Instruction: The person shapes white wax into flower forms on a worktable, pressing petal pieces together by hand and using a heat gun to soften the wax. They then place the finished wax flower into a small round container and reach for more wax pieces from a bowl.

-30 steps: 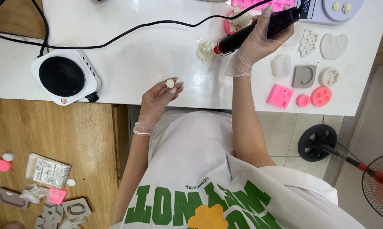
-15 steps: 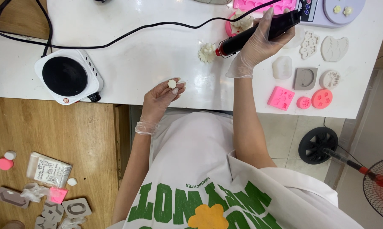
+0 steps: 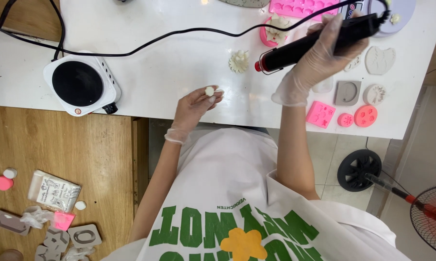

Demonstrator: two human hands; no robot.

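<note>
White worktop (image 3: 179, 63) over pale floor tiles, a wooden surface (image 3: 58, 159) beside it. The gloved left hand (image 3: 194, 104) has its grip closed on a small white round piece (image 3: 210, 91), held above the worktop's near edge. The gloved right hand (image 3: 319, 60) is clamped around a black corded tool (image 3: 319, 41), farther in on the worktop. Pink moulds (image 3: 343, 116) lie just beside that hand; a black-topped hotplate (image 3: 81, 84) sits at the worktop's opposite end.
</note>
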